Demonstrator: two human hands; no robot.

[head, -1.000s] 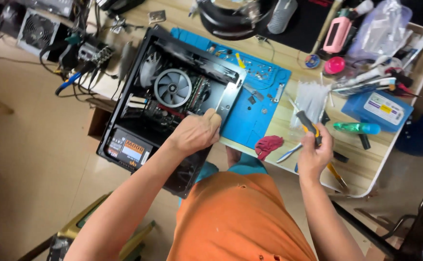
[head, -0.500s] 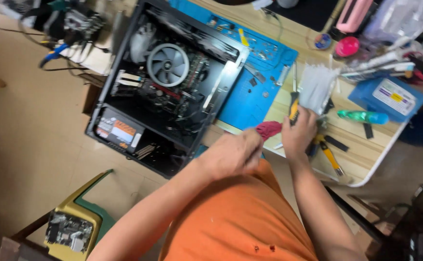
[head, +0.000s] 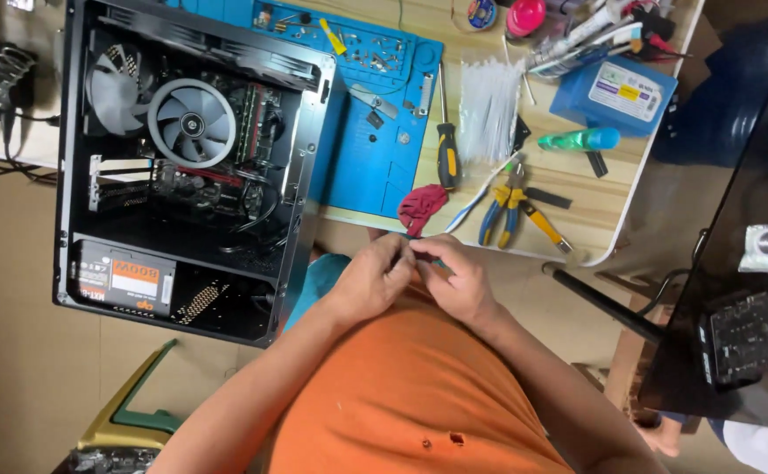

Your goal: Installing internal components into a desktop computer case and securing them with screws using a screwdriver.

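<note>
At the near edge of the desk [head: 577, 230], above your orange shirt, your left hand [head: 373, 279] and right hand [head: 456, 283] now meet, fingertips pressed together on something small between them; what it is cannot be told, and only a thin teal sliver shows there. Half a second ago the hands were apart: the right hand was up on the desk beside the bundle of white cable ties [head: 487, 107], and the left hand was crossing below the red cloth [head: 421, 208]. One second ago the left hand rested on the rim of the open computer case [head: 305, 132]. Neither hand touches the case now.

The case lies on its side to the left of your hands, with its round cooler fan [head: 192, 123] facing up and the power supply [head: 124, 276] in the lower compartment. The blue work mat [head: 375, 167] lies just beside the case, carrying small screws and parts. A screwdriver with a black and yellow handle [head: 447, 151] lies at the mat's right edge. The red cloth sits just above your hands at the desk edge. Pliers with blue and yellow grips [head: 511, 206] lie to the right of the cloth, near the cable ties. A blue box [head: 614, 92] stands further right on the desk.
</note>
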